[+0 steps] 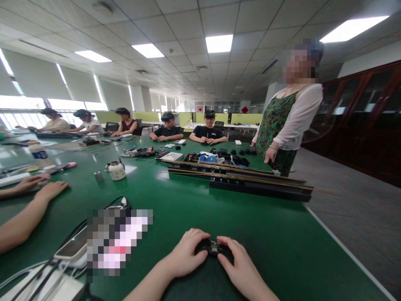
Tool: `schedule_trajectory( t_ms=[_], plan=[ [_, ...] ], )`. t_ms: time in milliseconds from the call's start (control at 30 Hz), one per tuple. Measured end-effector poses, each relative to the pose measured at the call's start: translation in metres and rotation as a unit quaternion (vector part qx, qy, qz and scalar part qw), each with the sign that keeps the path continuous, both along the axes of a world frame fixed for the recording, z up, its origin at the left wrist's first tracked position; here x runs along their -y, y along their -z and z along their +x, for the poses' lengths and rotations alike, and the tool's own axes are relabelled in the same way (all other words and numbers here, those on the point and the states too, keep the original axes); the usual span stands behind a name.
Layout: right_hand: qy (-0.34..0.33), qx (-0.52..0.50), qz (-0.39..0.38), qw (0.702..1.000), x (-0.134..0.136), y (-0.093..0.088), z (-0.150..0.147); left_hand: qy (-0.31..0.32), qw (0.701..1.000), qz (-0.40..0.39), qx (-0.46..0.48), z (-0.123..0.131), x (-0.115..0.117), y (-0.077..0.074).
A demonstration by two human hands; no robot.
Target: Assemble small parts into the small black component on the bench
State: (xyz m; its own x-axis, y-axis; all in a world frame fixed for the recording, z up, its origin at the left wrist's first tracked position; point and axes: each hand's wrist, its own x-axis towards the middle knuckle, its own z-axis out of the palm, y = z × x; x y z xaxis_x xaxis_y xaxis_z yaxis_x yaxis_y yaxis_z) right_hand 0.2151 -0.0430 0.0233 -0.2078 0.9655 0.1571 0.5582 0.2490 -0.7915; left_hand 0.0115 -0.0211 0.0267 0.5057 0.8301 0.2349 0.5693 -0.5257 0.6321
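Observation:
A small black object with a metallic middle part lies low over the green table, near its front edge. Around its left end are the fingers and thumb of my left hand. The fingers and thumb of my right hand pinch its right end. Both hands rest close together, with the middle of the object showing between them. Its exact kind cannot be made out.
Black rails with thin rods lie ahead to the right. Cables, a white device and a blurred screen are at left. A jar stands beyond. A neighbour's hands rest at far left. A person stands at right.

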Motion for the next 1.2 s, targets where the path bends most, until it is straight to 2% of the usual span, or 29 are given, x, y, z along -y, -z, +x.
schedule_trajectory(
  t_ms=[200,533,767,1033,1200],
  plan=[
    [-0.002,0.022,-0.009,1.0,0.009,-0.006,0.034,0.001,1.0,0.008,-0.013,0.034,0.009,-0.005],
    [-0.006,0.025,-0.005,1.0,0.013,-0.004,0.043,0.001,1.0,0.012,-0.019,0.044,0.015,-0.004],
    [-0.005,0.018,0.001,1.0,0.026,-0.008,0.035,0.003,1.0,0.013,-0.016,0.036,0.029,-0.008],
    [-0.002,0.023,-0.011,1.0,0.03,-0.009,0.031,0.005,1.0,0.002,-0.026,0.033,0.031,-0.008],
    [-0.001,0.024,-0.008,1.0,0.034,-0.009,0.018,0.004,1.0,0.004,-0.019,0.021,0.034,-0.004]
  ],
)
